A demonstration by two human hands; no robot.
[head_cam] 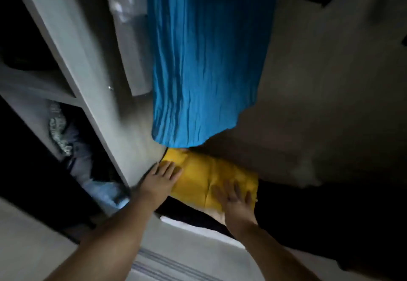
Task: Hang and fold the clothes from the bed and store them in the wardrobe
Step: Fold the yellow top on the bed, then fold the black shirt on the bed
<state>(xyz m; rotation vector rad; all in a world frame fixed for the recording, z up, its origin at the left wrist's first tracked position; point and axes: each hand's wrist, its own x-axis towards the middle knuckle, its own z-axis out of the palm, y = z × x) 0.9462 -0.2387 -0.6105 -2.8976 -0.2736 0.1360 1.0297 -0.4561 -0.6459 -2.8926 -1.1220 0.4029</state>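
A folded yellow garment [204, 175] lies on a dark pile at the bottom of the wardrobe. My left hand [161, 178] rests flat on its left end, fingers straight. Flat on its right end lies my right hand [236, 199], fingers spread. Right above the yellow piece hangs a long blue garment [204, 60], its hem almost touching it.
A white vertical wardrobe panel [88, 78] stands to the left of the hands. Left of it are shelves with folded clothes [72, 148]. A white sliding-door track [176, 265] runs along the front edge. Dark garments [330, 225] fill the right side.
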